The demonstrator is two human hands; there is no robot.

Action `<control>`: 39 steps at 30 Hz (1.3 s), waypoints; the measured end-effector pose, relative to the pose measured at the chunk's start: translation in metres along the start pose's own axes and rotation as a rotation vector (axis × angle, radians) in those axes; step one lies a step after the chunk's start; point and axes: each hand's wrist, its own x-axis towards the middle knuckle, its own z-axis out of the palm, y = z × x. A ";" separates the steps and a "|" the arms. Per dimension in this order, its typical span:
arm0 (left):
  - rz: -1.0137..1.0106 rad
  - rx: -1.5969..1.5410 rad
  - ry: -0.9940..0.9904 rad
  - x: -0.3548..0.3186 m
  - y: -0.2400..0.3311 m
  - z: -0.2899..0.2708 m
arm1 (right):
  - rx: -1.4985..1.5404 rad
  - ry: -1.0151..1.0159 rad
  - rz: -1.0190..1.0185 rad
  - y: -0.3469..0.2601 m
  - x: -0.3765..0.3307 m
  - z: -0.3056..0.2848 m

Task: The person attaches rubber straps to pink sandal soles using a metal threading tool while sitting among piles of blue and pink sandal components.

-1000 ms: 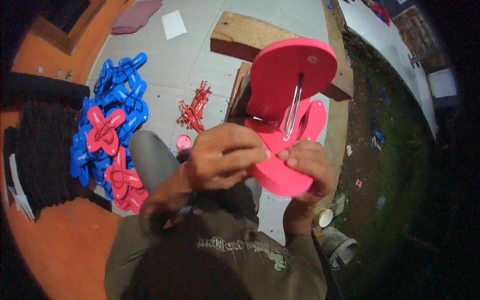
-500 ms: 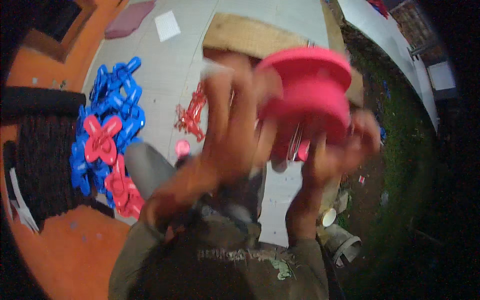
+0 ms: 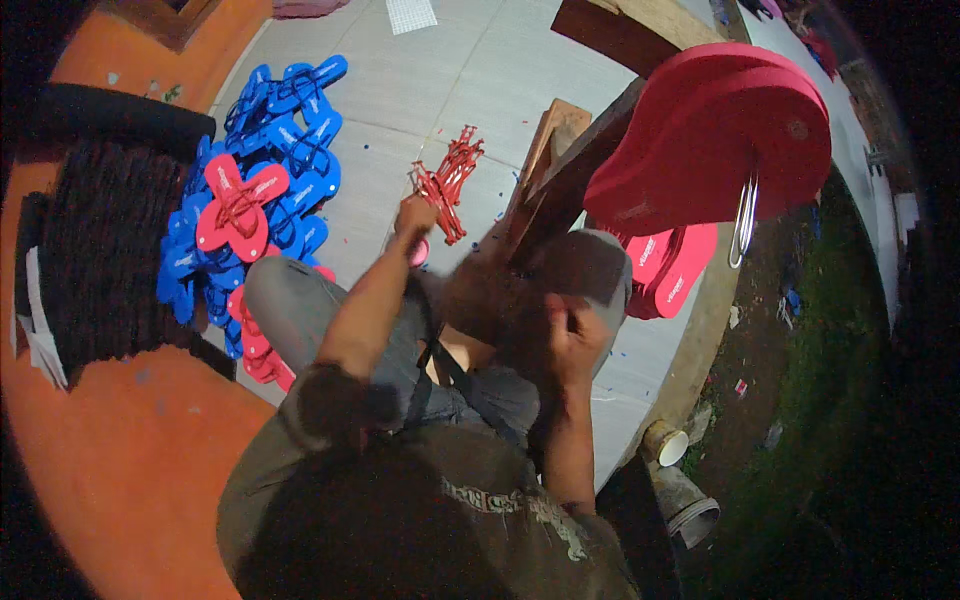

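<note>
My left hand point(image 3: 415, 217) is at the near left end of a bundle of red sandal straps point(image 3: 455, 185), its fingers pinched on a strap. Above my right knee, my right hand point(image 3: 577, 338) is curled closed; whatever it may hold is hidden. A thick pink sandal sole stack point(image 3: 705, 135) rests up on the wooden stand point(image 3: 575, 170) at the right, apart from both hands. A bent metal wire tool point(image 3: 743, 220) hangs from its underside. Below it lie more pink sandal soles point(image 3: 670, 265). A small round pink piece point(image 3: 419, 253) lies beside the left wrist.
Blue sandals point(image 3: 290, 150) are heaped at the left, with a pink pair point(image 3: 240, 205) on top and more pink ones by my left knee. Dark stacked sheets point(image 3: 110, 250) stand farther left. Buckets point(image 3: 690, 510) stand at the right floor edge, beside grass.
Both hands have left the pink sole stack, which now rests on the stand. My left hand has moved to the red straps; my right has dropped toward my knee. The view has shifted.
</note>
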 end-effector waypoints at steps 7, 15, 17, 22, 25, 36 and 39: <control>0.040 -0.024 -0.080 -0.002 -0.008 0.055 | -0.101 0.050 -0.073 -0.001 0.008 -0.019; 0.278 -0.831 0.268 -0.104 0.029 -0.014 | 0.081 -0.152 0.143 -0.027 0.039 0.031; 0.201 -0.576 0.258 -0.162 0.058 -0.046 | 0.035 -0.250 0.062 0.001 0.066 0.072; 0.457 -0.574 0.121 -0.265 0.063 -0.073 | 0.187 -0.526 -0.023 -0.003 0.096 0.121; 0.598 -0.476 0.132 -0.277 0.060 -0.081 | 0.446 -0.968 -0.134 0.015 0.083 0.122; 0.710 -0.424 -0.425 -0.277 0.023 -0.102 | 0.600 -1.060 0.138 -0.030 0.036 0.062; 0.680 -0.571 -0.598 -0.271 0.027 -0.114 | 0.760 -1.042 0.356 -0.047 0.024 0.037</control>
